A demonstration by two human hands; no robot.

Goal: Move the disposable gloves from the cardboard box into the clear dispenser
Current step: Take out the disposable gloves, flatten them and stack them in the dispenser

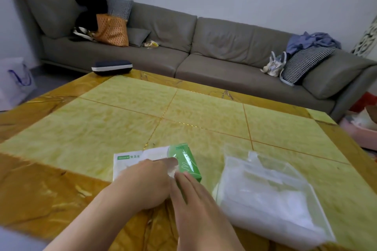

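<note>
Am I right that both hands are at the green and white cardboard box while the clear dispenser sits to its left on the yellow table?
Not quite: in the head view the clear dispenser sits to the right of the cardboard box, not its left. Both the left hand and right hand are at the box on the yellow table.

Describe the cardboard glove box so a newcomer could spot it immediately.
On the yellow tiled table, near its front edge, both hands meet over the cardboard box. It is white and green, left of the clear dispenser, the only printed thing there.
</note>
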